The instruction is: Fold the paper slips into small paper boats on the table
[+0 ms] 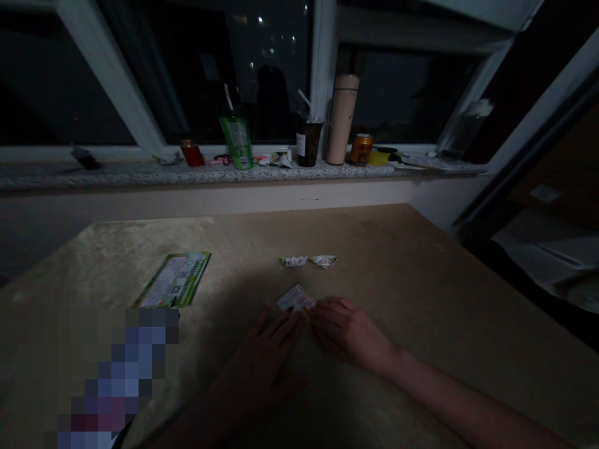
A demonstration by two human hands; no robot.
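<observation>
A small printed piece of paper (296, 298) lies on the brown table (384, 268), one corner pointing away from me. My left hand (266, 346) is laid flat with its fingers spread, the fingertips touching the near edge of the paper. At the paper's right edge, my right hand (349, 330) holds its fingers together and curled over the edge; its thumb is hidden. Just beyond the paper are two small folded, wing-shaped printed pieces, a left one (294, 261) and a right one (324, 260), side by side.
A green printed packet (175, 279) lies at left on the table, beside a pixelated area. Along the granite windowsill (271, 177) stand a green cup (238, 140) with a straw, a dark cup (309, 142), a beige tall bottle (343, 118), an orange can (362, 149) and a red jar (191, 153).
</observation>
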